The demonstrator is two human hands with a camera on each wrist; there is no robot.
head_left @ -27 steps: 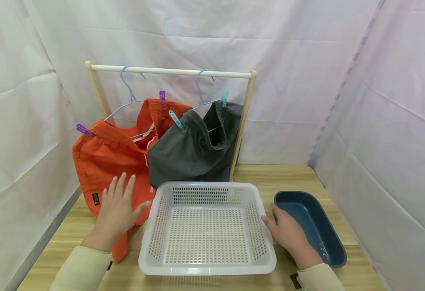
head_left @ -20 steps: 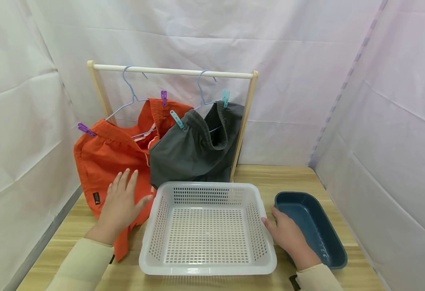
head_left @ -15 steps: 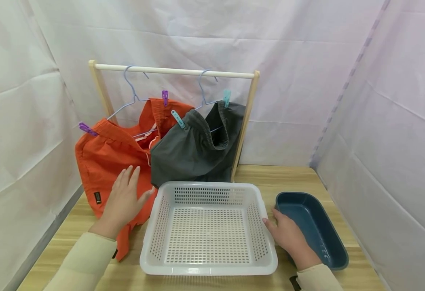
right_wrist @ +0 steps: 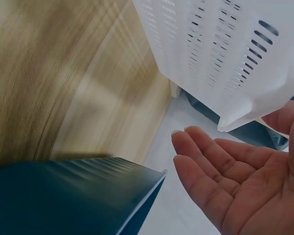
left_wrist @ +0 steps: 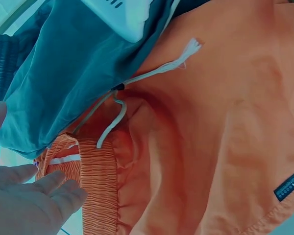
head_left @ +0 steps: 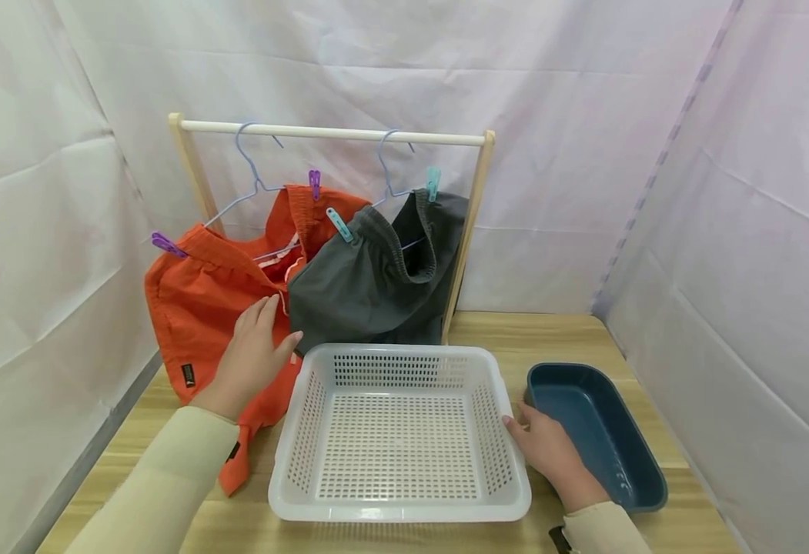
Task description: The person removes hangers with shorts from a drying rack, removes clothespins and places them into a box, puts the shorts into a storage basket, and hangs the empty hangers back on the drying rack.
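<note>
My left hand (head_left: 252,355), fingers extended and thumb apart, is in front of the orange shorts (head_left: 189,308), holding nothing. The left wrist view shows its fingers (left_wrist: 49,188) near the shorts' gathered waistband (left_wrist: 98,186); contact cannot be told. Beside them hang dark grey shorts (head_left: 356,285). My right hand (head_left: 553,454) is at the right rim of a white perforated basket (head_left: 397,512), between it and a dark blue tray (head_left: 619,415). In the right wrist view its fingers (right_wrist: 206,156) are relaxed, with the thumb close to the basket's rim.
A wooden rack with a white rail (head_left: 328,132) stands behind the basket, bearing two blue wire hangers (head_left: 248,158). Purple clothespins (head_left: 168,245) hold the orange shorts; light blue clothespins (head_left: 339,225) hold the grey ones. White fabric walls surround the wooden table (head_left: 515,331).
My left hand has moved up and to the right across the front of the orange shorts. The right hand stays beside the basket's rim. The view has shifted slightly.
</note>
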